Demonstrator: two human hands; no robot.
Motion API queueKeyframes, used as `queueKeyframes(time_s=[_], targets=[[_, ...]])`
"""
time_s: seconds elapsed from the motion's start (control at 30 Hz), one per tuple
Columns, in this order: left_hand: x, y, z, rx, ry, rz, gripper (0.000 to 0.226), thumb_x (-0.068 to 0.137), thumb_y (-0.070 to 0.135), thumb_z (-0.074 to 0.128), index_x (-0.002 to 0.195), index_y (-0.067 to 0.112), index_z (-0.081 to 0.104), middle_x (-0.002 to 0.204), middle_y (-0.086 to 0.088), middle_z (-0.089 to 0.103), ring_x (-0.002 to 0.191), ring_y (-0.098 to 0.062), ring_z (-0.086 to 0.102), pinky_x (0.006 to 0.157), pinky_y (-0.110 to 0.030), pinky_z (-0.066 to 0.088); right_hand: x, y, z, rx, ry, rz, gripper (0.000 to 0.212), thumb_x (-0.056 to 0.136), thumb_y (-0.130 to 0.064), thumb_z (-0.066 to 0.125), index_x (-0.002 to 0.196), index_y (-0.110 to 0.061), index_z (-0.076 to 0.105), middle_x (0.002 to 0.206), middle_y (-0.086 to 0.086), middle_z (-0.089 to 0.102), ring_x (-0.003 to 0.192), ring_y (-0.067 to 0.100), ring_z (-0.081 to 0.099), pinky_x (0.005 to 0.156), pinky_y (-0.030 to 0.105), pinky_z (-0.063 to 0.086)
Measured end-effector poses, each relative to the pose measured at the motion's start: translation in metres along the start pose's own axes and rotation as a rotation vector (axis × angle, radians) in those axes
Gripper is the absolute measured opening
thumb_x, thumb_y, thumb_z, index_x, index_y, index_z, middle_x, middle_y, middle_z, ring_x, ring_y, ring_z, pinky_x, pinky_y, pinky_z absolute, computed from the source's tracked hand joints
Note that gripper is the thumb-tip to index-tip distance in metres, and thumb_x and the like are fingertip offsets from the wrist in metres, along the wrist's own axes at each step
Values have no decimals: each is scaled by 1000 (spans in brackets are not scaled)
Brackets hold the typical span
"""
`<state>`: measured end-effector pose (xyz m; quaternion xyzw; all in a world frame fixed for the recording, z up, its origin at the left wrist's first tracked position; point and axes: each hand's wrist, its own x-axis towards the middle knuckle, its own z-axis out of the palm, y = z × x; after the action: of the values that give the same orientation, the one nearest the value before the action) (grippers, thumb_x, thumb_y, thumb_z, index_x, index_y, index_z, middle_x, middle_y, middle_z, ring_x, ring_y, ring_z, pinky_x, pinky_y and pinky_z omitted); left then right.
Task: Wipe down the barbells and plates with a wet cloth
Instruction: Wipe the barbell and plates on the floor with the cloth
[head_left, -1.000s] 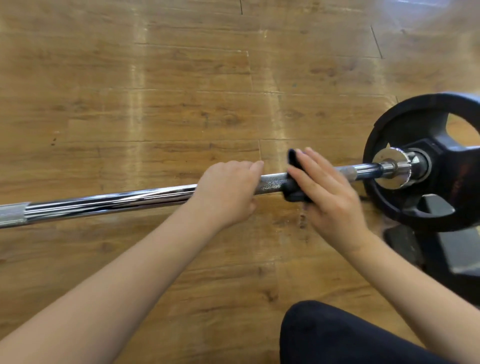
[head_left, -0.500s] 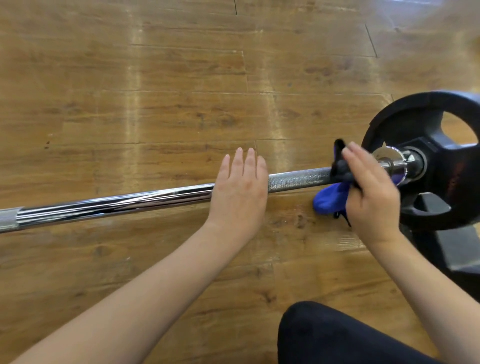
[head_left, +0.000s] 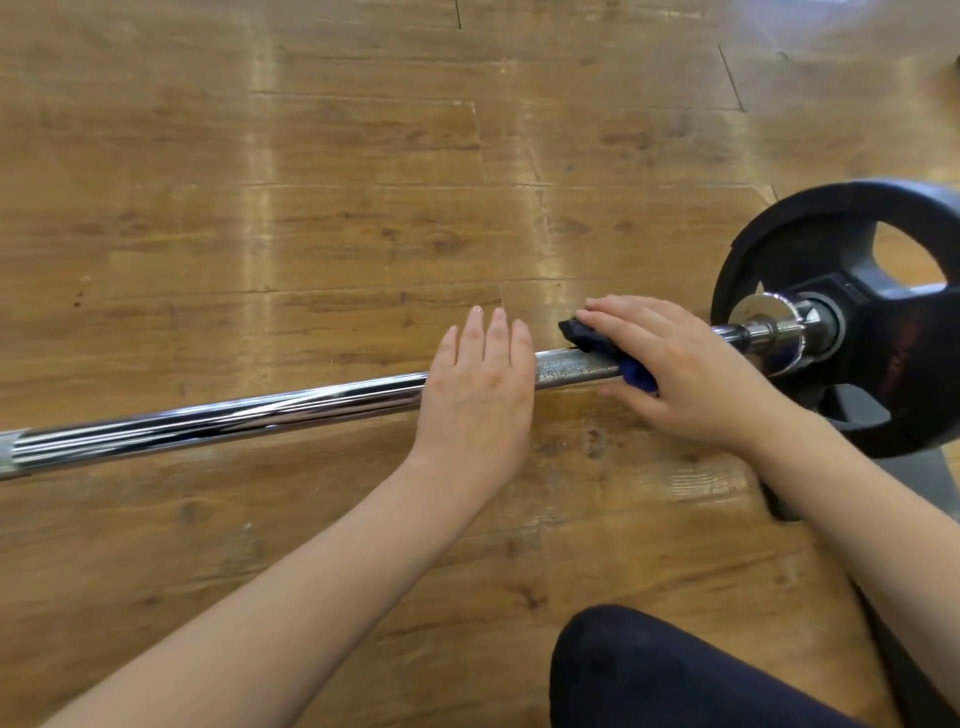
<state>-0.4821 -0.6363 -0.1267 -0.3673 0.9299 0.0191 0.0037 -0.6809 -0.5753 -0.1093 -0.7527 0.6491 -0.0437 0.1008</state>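
The left hand (head_left: 480, 384) lies flat on the barbell (head_left: 218, 423), fingers straight toward 12 o'clock. At its 3 o'clock the right hand (head_left: 685, 371) grips the dark blue cloth (head_left: 592, 336) around the knurled shaft, near the black plate (head_left: 810, 228).

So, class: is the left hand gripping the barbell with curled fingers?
No: the left hand lies flat on the barbell, its fingers straight and pointing away.

A long chrome steel barbell (head_left: 218, 421) lies level; a dark blue cloth (head_left: 631, 371) wraps its knurled part inside the grip, a black round plate (head_left: 810, 244) just beyond.
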Motion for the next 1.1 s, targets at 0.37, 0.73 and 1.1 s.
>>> queueKeyframes(time_s=[0.37, 0.73, 1.1], targets=[[0, 1, 4, 47, 114, -4, 57, 78, 16, 36, 129, -1, 54, 132, -20, 55, 125, -36, 49, 104, -48, 38, -28, -12, 37, -54, 409, -28, 40, 94, 1, 36, 132, -5, 47, 135, 12, 53, 129, 28, 42, 108, 47, 31], [-5, -15, 10, -27, 255, 125, 52, 82, 12, 29, 121, -2, 60, 124, -21, 60, 119, -36, 55, 100, -46, 42, -16, -12, 28, -3, 322, -315, 54, 79, -5, 63, 131, -13, 48, 138, 7, 46, 131, 26, 42, 109, 46, 33], [-14, -32, 4, -36, 183, 299, 52, 83, 6, 38, 134, -2, 47, 138, -20, 49, 130, -35, 44, 107, -44, 34, -9, 29, 9, -128, 60, -598, 46, 92, -13, 45, 138, -11, 38, 146, 3, 37, 135, 24, 34, 113, 43, 24]])
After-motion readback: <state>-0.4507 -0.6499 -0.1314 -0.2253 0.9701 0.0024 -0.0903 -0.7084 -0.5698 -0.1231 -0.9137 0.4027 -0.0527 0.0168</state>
